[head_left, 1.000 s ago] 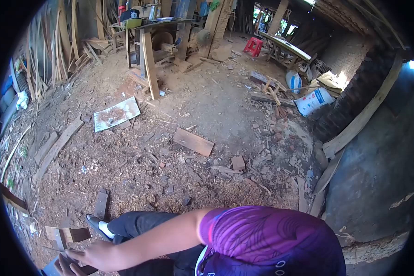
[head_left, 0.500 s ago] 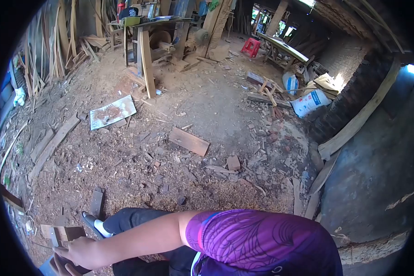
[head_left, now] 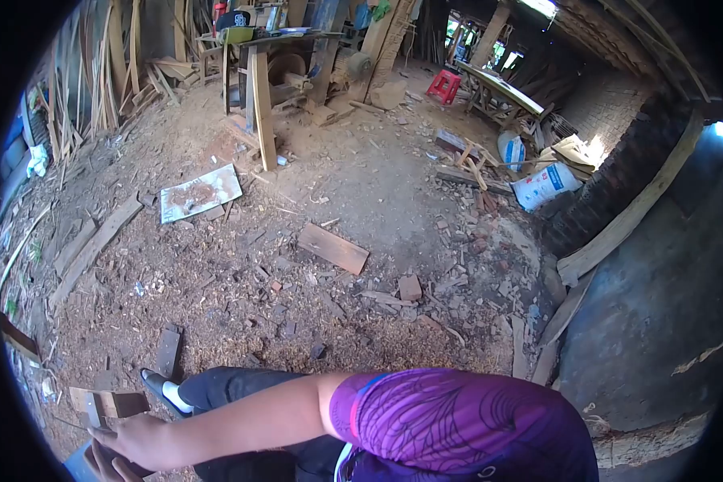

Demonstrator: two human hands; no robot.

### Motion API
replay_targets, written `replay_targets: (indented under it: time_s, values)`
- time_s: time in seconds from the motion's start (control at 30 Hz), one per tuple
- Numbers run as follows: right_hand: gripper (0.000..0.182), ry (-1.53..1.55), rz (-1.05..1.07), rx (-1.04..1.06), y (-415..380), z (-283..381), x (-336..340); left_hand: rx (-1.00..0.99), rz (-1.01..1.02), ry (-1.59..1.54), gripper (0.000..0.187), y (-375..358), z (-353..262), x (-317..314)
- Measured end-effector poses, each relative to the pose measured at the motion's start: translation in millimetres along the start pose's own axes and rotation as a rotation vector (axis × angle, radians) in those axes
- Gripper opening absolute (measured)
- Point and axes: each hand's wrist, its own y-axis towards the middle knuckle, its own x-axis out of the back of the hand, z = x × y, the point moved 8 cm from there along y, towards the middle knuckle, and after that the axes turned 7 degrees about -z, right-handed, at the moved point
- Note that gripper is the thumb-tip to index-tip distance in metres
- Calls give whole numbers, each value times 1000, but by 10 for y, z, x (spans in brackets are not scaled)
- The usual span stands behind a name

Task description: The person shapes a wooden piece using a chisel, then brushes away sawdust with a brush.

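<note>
Sawdust and offcuts covered the dirt floor [head_left: 361, 185] of the workshop, with a flat board [head_left: 333, 248] lying mid-frame, a pale panel [head_left: 200, 194] up and left of it, a red stool [head_left: 446, 84] near the top and white sacks [head_left: 545, 184] at the right. Down in the lower-left corner the action was tight: the right hand [head_left: 140, 442], at the end of a bare arm reaching from a purple sleeve [head_left: 450, 426], lay with fingers stretched flat over a dark piece [head_left: 124, 464], pressing rather than clasping it. The left hand [head_left: 104, 467] showed only as fingertips at the frame edge beneath, seemingly curled against the same piece; whether it gripped, I could not tell. Just above the hands sat a wood block [head_left: 112, 402], close but apart from them, and a black shoe [head_left: 159, 390] rested beside it to the right. The dark piece was mostly hidden, so its long axis was hard to call; what showed seemed to run from lower left to upper right, roughly along the line of the forearm. Judging from that, steady downward pressure with the flat palm, the other hand bracing from below and fingers clear of the block's edge, would have served best.
</note>
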Motion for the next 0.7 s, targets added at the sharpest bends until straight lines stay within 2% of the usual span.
replay_targets:
  time_s: [0.1, 0.13, 0.17, 0.23, 0.3, 0.33, 0.37, 0.47, 0.5, 0.57, 0.63, 0.7]
  values:
    - [82, 137, 18, -48, -420, -37, 234, 26, 67, -19, 62, 9, 32, -25]
    - [83, 192, 155, -158, -639, -20, 404, 19, 26, -4, 59, -5, 37, -2]
    - [83, 186, 161, -152, -773, -12, 356, 25, 19, -9, 59, -20, 71, 8]
    - [103, 112, 99, -105, -1028, -102, 242, -64, 6, 7, 57, -5, 45, 14]
    - [101, 229, 164, -110, -1028, -158, 389, -64, 10, 17, 55, 15, 94, -24]
    - [98, 192, 249, -118, -1024, -132, 402, -57, 6, -4, 51, 9, 143, -33]
    - [79, 139, -27, -78, -1135, -160, 316, -52, 7, -21, 47, 12, 170, -34]
    - [78, 159, -64, -12, -1121, -169, 327, -108, 42, -4, 58, 69, 668, -159]
    - [77, 196, -65, -26, -1123, -146, 423, -119, 75, 11, 64, 72, 704, -185]
    - [75, 251, -50, -54, -1104, -56, 487, -148, 58, -2, 63, 56, 620, -161]
    - [72, 215, 13, -96, -1105, -2, 473, -104, 0, -46, 67, 22, 450, -86]
    - [73, 170, 15, -74, -1127, -11, 431, -121, -27, -88, 72, -5, 562, -131]
